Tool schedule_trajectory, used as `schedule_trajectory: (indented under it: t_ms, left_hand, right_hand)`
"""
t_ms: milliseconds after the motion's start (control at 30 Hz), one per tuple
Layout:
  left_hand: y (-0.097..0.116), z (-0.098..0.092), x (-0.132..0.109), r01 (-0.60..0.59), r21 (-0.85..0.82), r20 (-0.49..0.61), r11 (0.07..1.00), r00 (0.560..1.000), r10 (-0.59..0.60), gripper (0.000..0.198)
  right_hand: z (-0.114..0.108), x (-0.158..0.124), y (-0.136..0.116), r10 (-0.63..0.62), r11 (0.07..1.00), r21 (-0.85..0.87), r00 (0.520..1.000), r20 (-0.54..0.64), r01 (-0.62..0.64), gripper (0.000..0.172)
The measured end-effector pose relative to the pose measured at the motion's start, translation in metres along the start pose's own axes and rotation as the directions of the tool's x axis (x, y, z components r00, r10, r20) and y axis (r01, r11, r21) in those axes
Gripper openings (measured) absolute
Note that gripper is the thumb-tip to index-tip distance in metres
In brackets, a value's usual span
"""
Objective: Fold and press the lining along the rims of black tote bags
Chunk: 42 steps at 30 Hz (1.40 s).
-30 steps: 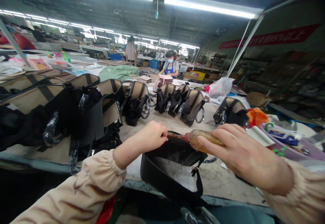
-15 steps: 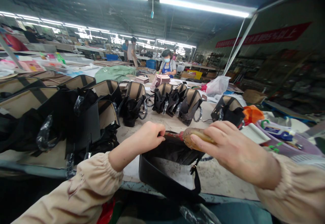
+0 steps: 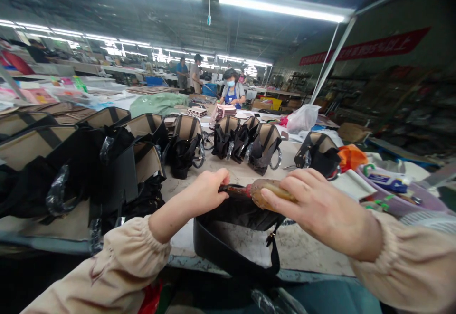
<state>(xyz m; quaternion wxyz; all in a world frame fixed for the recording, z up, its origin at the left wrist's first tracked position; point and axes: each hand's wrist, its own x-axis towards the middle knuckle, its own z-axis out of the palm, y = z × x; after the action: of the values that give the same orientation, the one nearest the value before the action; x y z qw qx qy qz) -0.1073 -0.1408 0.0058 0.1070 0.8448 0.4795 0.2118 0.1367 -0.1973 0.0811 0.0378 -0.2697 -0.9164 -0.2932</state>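
Observation:
A black bag with an open top stands at the front edge of the table before me. My left hand pinches the bag's upper edge between thumb and fingers. Wrapped in my right hand is a hand tool with a thick tan handle and a reddish neck. Its thin dark front end points left along the bag's edge, toward my left fingertips; its tip is hard to make out. A black strap with a buckle hangs at the bag's right side.
Several black bags with beige insides stand across the table, crowded on the left. At the right are a purple basket of supplies and an orange bag. A masked person sits across the table.
My view has shifted slightly, so most things sit a little further left. Both hands keep their holds, and the tool stays along the bag's edge.

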Motion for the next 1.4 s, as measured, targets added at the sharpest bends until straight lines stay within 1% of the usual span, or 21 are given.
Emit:
schedule_trajectory:
  t_ms: [100, 233, 367, 467, 567, 767, 967, 1233, 1400]
  left_hand:
    - [-0.001, 0.0, 0.0, -0.026, 0.008, 0.004, 1.0, 1.0, 0.026, 0.014]
    - [-0.001, 0.0, 0.001, -0.06, 0.011, 0.004, 0.998, 0.998, 0.06, 0.012]
    - [-0.002, 0.001, 0.002, -0.017, -0.059, 0.005, 0.998, 1.0, 0.018, 0.023]
    - [-0.003, 0.002, 0.002, 0.0, -0.113, 0.01, 0.994, 1.0, 0.001, 0.032]
    - [-0.004, 0.003, 0.002, 0.006, -0.119, 0.009, 0.993, 1.0, -0.005, 0.035]
    - [-0.004, 0.003, 0.001, 0.025, -0.117, 0.026, 0.993, 0.999, -0.022, 0.035]
    - [-0.003, 0.003, 0.001, 0.012, -0.1, 0.021, 0.995, 1.0, -0.01, 0.033]
    - [-0.002, 0.004, 0.002, 0.009, -0.097, 0.017, 0.995, 1.0, -0.007, 0.032]
    - [-0.003, 0.004, 0.002, 0.013, -0.102, 0.027, 0.995, 1.0, -0.01, 0.033]
  right_hand:
    - [-0.001, -0.004, 0.002, 0.005, 1.0, 0.01, 0.999, 0.033, -0.005, 0.033]
    - [-0.005, -0.016, 0.007, 0.036, 0.999, 0.002, 0.997, 0.067, -0.036, 0.036]
    - [-0.008, -0.027, 0.012, 0.038, 0.999, -0.011, 0.995, 0.089, -0.038, 0.036]
    - [-0.007, -0.03, 0.011, 0.053, 0.998, -0.019, 0.995, 0.09, -0.052, 0.038]
    - [-0.005, -0.027, 0.008, 0.047, 0.999, -0.005, 0.997, 0.053, -0.047, 0.04]
    - [0.004, -0.009, 0.001, 0.026, 1.0, -0.01, 0.998, -0.05, -0.026, 0.03]
    - [0.007, 0.001, -0.002, 0.012, 1.0, -0.022, 0.998, -0.057, -0.014, 0.028]
    - [0.008, -0.01, 0.002, 0.027, 1.0, 0.009, 0.999, -0.017, -0.027, 0.031]
    - [0.011, -0.008, 0.0, 0.02, 1.0, 0.007, 0.998, -0.054, -0.02, 0.03]
